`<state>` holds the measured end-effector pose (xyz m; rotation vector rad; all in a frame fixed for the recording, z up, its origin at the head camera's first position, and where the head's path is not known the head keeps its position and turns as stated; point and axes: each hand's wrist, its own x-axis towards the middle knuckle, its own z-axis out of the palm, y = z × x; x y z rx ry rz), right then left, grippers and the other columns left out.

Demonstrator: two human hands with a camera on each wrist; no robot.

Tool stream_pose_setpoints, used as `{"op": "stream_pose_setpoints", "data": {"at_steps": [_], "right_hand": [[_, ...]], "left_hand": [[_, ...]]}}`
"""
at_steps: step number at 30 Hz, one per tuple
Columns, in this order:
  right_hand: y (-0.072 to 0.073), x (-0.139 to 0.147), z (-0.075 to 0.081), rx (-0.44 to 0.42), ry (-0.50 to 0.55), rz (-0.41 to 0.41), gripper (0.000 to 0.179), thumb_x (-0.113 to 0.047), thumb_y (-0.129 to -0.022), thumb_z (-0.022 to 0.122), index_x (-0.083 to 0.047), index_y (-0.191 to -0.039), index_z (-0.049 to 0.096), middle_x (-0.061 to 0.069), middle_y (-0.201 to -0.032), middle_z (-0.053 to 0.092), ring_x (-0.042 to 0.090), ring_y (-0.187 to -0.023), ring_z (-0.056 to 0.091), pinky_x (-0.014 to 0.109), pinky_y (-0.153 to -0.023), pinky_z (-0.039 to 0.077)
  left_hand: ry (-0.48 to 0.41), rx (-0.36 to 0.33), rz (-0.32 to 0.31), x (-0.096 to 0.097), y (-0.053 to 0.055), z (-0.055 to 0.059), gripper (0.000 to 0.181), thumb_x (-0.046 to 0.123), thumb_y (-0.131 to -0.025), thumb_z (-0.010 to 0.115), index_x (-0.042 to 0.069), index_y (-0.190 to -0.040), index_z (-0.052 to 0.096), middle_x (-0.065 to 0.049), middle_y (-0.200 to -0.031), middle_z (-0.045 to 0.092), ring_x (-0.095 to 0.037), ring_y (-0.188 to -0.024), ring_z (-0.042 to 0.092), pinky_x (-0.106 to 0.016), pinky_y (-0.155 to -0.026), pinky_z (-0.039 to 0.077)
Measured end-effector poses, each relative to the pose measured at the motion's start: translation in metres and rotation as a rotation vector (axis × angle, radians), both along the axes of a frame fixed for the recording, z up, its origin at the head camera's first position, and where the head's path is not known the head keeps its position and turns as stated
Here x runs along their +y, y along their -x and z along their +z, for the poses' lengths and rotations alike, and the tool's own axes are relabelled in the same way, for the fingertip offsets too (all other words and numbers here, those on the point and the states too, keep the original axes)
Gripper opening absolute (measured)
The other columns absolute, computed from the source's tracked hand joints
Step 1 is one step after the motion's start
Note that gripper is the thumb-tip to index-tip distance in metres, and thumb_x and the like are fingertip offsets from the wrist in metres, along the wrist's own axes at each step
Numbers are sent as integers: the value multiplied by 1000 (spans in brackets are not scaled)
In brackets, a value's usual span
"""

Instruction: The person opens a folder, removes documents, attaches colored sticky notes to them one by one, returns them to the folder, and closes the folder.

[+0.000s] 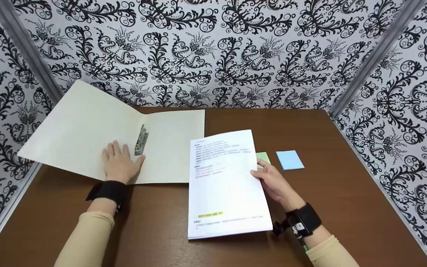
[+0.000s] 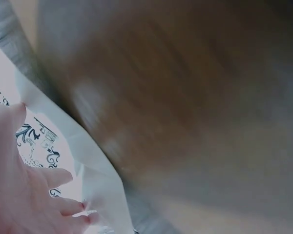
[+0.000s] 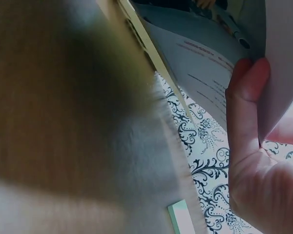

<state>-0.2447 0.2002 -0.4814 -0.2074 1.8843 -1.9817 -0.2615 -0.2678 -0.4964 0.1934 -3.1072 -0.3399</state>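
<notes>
An open file folder (image 1: 176, 148) with pale inner covers lies at the left of the table, its left cover raised. Near the fold sits a metal clip (image 1: 140, 140). My left hand (image 1: 121, 163) rests on the inside of the folder beside the clip, fingers straight and spread; the left wrist view shows the hand (image 2: 31, 195) from the palm side. My right hand (image 1: 272, 181) pinches a sheaf of printed paper (image 1: 228, 189) at its right edge, thumb on top. Seen from the right wrist, the fingers (image 3: 244, 112) lie against the underside of the paper (image 3: 200, 68).
A green sticky-note pad (image 1: 263, 158) is partly hidden behind the paper and right hand. Farther right lies a blue sticky-note pad (image 1: 290, 160). The brown table (image 1: 347, 207) is bounded by patterned walls (image 1: 213, 55) at the back and sides.
</notes>
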Motion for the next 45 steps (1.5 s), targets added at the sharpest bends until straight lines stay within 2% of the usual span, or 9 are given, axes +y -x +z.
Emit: {"op": "stream_pose_setpoints", "data": {"at_steps": [13, 20, 25, 28, 31, 34, 36, 39, 45], "right_hand": [[-19, 6, -9, -22, 12, 87, 48, 2, -108, 45, 14, -150, 26, 11, -116, 72, 19, -101, 72, 33, -81, 60], [-30, 17, -15, -52, -5, 107, 46, 1, -106, 49, 12, -146, 30, 10, -114, 72, 20, -97, 73, 33, -75, 62], [-37, 23, -23, -76, -89, 153, 43, -2, -107, 49, 10, -145, 33, 11, -112, 72, 21, -91, 74, 33, -69, 61], [-41, 23, -25, -76, -168, 173, 42, -5, -108, 49, 10, -144, 34, 12, -109, 72, 23, -89, 73, 31, -65, 60], [-44, 20, -25, -53, -235, 185, 41, -6, -107, 50, 10, -142, 37, 13, -106, 71, 23, -86, 73, 30, -61, 59], [-46, 16, -23, 4, -296, 200, 42, -6, -106, 52, 11, -142, 37, 14, -104, 70, 25, -84, 73, 30, -58, 59], [-46, 13, -22, 50, -337, 212, 45, -6, -106, 54, 11, -144, 36, 14, -104, 69, 26, -83, 73, 30, -57, 58], [-46, 11, -21, 134, -398, 235, 52, -4, -105, 58, 12, -148, 33, 16, -103, 69, 27, -80, 73, 31, -55, 57], [-46, 4, -20, 308, -565, 248, 73, -3, -101, 65, 11, -159, 23, 17, -103, 72, 23, -67, 69, 33, -50, 55]], "left_hand": [[254, 56, -16, 9, -1, 0, 79, 45, -106, 54, -17, -151, 38, -45, -160, 20, -56, -151, 18, -63, -123, 16], [371, 69, -34, 16, -1, 0, 74, 41, -106, 56, -17, -150, 40, -45, -159, 23, -56, -151, 22, -61, -124, 20], [396, 71, -57, 21, -2, 0, 72, 40, -106, 57, -17, -149, 43, -44, -159, 26, -55, -151, 24, -60, -123, 21], [393, 79, -77, 24, -2, -1, 71, 39, -106, 57, -17, -147, 45, -43, -157, 30, -55, -149, 27, -60, -122, 24], [331, 157, -127, 28, -3, -5, 63, 34, -104, 62, -17, -140, 53, -42, -150, 42, -53, -139, 43, -59, -114, 38], [184, 260, -257, 33, -4, -10, 48, 27, -99, 69, -15, -121, 63, -38, -134, 56, -51, -122, 56, -59, -100, 50], [82, 278, -359, 36, -6, -13, 43, 25, -97, 71, -14, -115, 64, -35, -128, 61, -51, -116, 60, -60, -94, 53], [1, 209, -431, 41, -8, -13, 49, 30, -99, 68, -12, -124, 65, -33, -132, 61, -52, -121, 59, -61, -100, 50], [44, 49, -370, 41, -8, -5, 67, 41, -105, 58, -11, -146, 51, -33, -150, 49, -55, -135, 48, -64, -108, 43]]}}
